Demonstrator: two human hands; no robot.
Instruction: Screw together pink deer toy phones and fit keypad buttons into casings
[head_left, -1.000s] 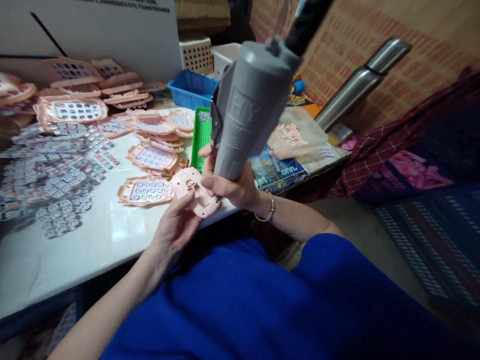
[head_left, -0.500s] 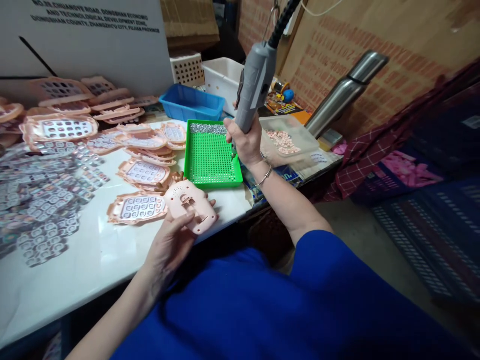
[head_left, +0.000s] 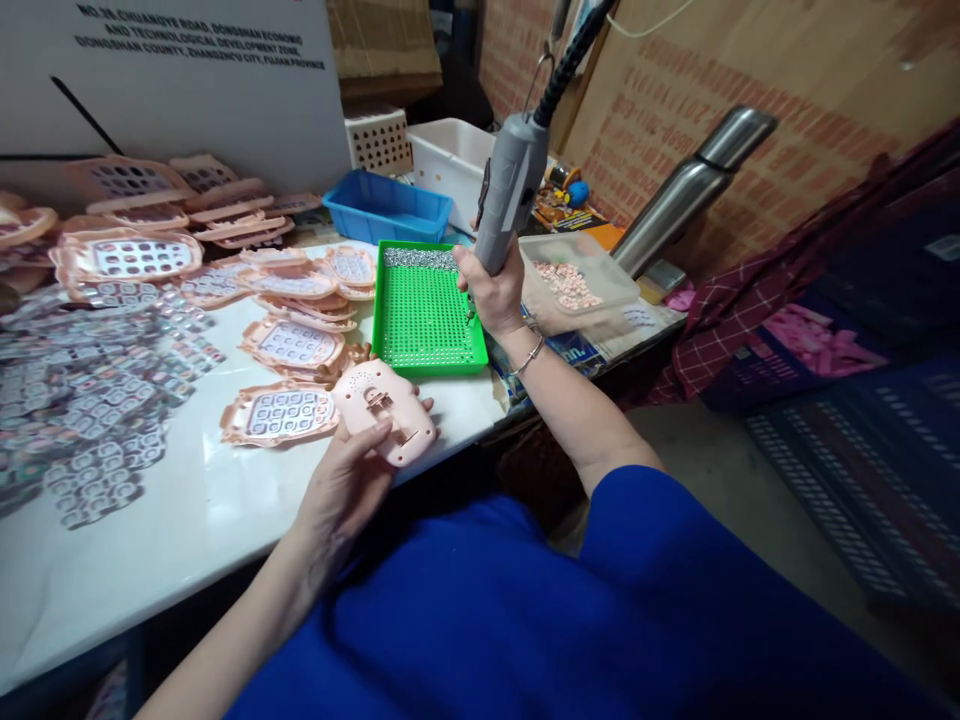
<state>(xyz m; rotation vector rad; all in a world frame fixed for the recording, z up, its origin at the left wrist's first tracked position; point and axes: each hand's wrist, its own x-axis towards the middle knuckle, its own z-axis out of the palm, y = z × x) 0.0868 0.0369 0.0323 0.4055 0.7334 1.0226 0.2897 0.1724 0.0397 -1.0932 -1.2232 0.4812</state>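
Observation:
A pink plastic casing (head_left: 386,415) with an open compartment and small screw holes rests in my left hand (head_left: 349,480), thumb on its face. My right hand (head_left: 491,285) is wrapped round a grey electric screwdriver (head_left: 510,180), its bit pointing down over the right part of a green perforated tray (head_left: 427,362). Small silvery screws (head_left: 420,258) lie along the tray's far end. Left of the casing, pink shells with button pads (head_left: 281,412) lie on the white table (head_left: 225,510).
Button sheets (head_left: 105,400) and stacked shells (head_left: 135,255) cover the left side. Behind stand a blue bin (head_left: 386,205) and a white bin (head_left: 450,160). At the right are a clear box (head_left: 619,270) of small pink parts and a steel flask (head_left: 675,190). A cable rises from the screwdriver.
The screwdriver's upper body has tilted and dropped slightly in my right hand. The view has shifted a little; my left hand still holds the casing.

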